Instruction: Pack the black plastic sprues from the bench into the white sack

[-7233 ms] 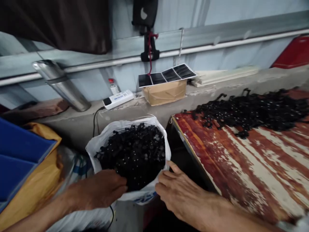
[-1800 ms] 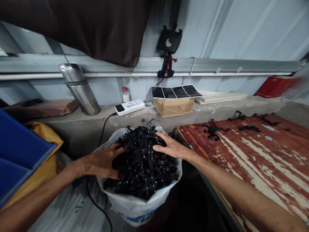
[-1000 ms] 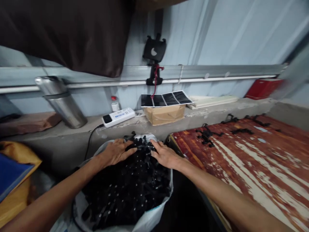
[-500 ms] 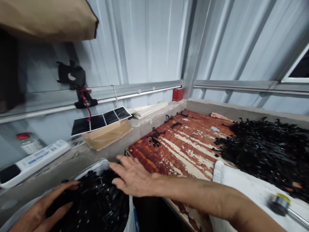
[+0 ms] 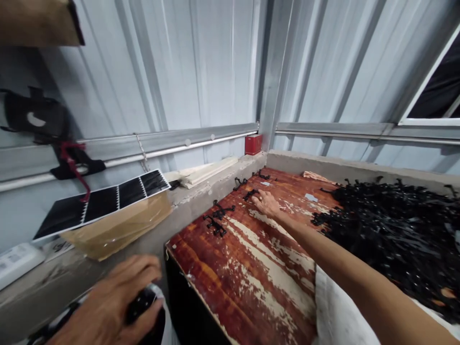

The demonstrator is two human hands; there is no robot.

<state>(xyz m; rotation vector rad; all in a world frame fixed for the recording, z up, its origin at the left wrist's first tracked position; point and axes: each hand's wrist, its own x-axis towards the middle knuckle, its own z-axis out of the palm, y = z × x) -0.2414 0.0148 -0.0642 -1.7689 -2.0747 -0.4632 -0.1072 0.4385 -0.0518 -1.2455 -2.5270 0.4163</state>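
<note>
My left hand is over a white bag of small black plastic parts at the bottom left. Its fingers are bent, with the thumb apart from them. Far across a worn red-brown tabletop, my right hand reaches out with its fingers apart. The fingertips are at the right end of a black plastic part; a firm hold on it does not show. More loose black parts lie along the table's left side.
A large heap of black parts covers the right of the table, beside a white cloth. A concrete ledge carries a red box, pale strips and a brown carton under a black-panelled sheet. Metal walls stand behind.
My right hand has gone from the bag's edge to the black parts far across the table. My left hand has shifted right over the bag. The view has turned right.
</note>
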